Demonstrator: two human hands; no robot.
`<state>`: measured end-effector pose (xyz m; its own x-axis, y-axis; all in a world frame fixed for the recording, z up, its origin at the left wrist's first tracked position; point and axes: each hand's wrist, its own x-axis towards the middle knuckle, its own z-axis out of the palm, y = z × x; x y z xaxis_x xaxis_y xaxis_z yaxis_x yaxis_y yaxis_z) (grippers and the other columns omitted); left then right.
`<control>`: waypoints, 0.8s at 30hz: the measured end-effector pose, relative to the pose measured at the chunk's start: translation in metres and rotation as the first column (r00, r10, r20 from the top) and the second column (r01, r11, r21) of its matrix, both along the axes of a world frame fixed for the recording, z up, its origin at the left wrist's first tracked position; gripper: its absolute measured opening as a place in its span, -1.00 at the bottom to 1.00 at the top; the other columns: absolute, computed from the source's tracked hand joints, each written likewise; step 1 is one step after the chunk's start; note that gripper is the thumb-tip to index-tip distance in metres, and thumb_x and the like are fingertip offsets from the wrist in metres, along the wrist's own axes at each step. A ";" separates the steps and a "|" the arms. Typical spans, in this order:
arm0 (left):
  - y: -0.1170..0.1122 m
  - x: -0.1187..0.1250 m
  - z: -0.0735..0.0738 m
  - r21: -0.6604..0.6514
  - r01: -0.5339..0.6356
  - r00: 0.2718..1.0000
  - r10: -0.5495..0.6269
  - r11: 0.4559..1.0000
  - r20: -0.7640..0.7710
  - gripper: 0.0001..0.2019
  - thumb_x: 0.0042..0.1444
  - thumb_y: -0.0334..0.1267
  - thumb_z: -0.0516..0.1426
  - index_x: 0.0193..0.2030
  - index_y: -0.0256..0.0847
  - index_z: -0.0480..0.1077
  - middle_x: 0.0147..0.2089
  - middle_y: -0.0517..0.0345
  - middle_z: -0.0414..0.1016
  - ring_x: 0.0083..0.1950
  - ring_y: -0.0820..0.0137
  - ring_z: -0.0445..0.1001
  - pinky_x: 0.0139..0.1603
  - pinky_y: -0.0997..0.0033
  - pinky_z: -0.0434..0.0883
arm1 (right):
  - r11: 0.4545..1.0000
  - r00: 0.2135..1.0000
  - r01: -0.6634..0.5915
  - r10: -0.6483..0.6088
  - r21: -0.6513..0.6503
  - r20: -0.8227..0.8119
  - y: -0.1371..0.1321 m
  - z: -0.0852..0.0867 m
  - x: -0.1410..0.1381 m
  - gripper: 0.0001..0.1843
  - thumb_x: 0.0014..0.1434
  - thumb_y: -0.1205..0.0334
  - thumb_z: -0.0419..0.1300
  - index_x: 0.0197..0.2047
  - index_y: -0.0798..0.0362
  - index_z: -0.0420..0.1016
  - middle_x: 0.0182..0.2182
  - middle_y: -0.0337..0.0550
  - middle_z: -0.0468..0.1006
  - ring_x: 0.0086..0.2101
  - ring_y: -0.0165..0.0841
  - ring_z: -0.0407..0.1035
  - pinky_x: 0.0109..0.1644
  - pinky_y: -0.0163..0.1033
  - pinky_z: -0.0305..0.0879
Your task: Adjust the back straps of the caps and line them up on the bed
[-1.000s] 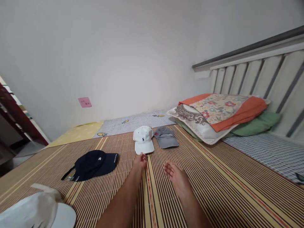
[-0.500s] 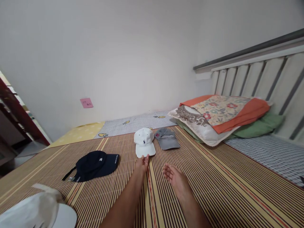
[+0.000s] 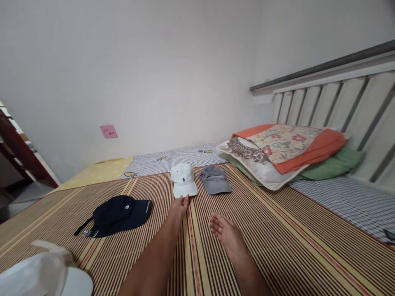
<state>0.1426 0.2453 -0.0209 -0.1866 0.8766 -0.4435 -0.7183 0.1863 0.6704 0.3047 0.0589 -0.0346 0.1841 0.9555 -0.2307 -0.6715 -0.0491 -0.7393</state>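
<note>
A white baseball cap (image 3: 182, 174) with a small dark emblem sits upright on the striped bamboo mat (image 3: 197, 255), its brim facing me. My left hand (image 3: 181, 203) reaches to the brim's front edge, with thumb and fingers pinched on it. Close by on the right lies a grey cap (image 3: 215, 181) with a reddish mark. My right hand (image 3: 226, 230) hovers over the mat nearer to me, empty, its fingers loosely curled and apart.
A navy cap (image 3: 120, 216) rests left of my arm, and another white cap (image 3: 43, 273) is cut off at the lower left. Stacked pillows (image 3: 286, 144) lie at the right beside the slatted headboard (image 3: 333, 102). Behind the mat stands a wall with a pink note (image 3: 108, 131).
My left hand and the white cap have moved slightly away from me, toward the wall. The right hand has hardly moved. The whole view has shifted a little.
</note>
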 end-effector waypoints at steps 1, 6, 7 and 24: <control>-0.001 0.000 -0.002 -0.028 0.006 1.000 -0.006 1.000 0.005 -0.65 0.36 -0.12 0.22 0.20 -0.20 0.43 0.18 -0.04 0.52 0.04 0.22 0.57 0.01 0.09 0.60 | 1.000 1.000 0.001 -0.001 -0.002 0.004 0.000 0.001 -0.001 -0.57 -0.15 0.03 0.58 -0.23 0.08 0.72 -0.31 -0.06 0.75 -0.27 -0.23 0.61 -0.15 -0.22 0.49; -0.006 0.001 -0.008 -0.122 0.025 0.999 -0.021 0.992 0.032 -0.64 0.36 -0.12 0.22 0.21 -0.21 0.43 0.17 -0.04 0.52 0.04 0.22 0.57 0.00 0.08 0.60 | 1.000 1.000 -0.003 0.004 -0.013 0.019 -0.002 0.006 -0.004 -0.55 -0.22 0.02 0.59 -0.27 0.08 0.72 -0.33 -0.07 0.74 -0.28 -0.22 0.60 -0.17 -0.22 0.48; -0.007 0.001 -0.009 -0.123 0.023 0.999 -0.018 0.992 0.035 -0.64 0.36 -0.12 0.22 0.21 -0.21 0.43 0.18 -0.04 0.52 0.05 0.22 0.57 0.01 0.07 0.60 | 1.000 1.000 -0.005 0.005 -0.014 0.020 -0.002 0.007 -0.004 -0.55 -0.23 0.02 0.59 -0.28 0.08 0.72 -0.34 -0.07 0.74 -0.28 -0.22 0.60 -0.18 -0.21 0.48; -0.026 0.008 -0.024 -0.057 -0.008 0.999 0.011 0.998 0.046 -0.65 0.36 -0.13 0.22 0.20 -0.22 0.43 0.15 -0.03 0.53 0.02 0.23 0.58 -0.02 0.11 0.61 | 0.999 0.999 -0.033 0.033 0.018 0.024 0.000 -0.001 -0.003 -0.65 -0.03 0.05 0.54 -0.21 0.07 0.72 -0.28 -0.04 0.75 -0.24 -0.19 0.62 -0.13 -0.19 0.50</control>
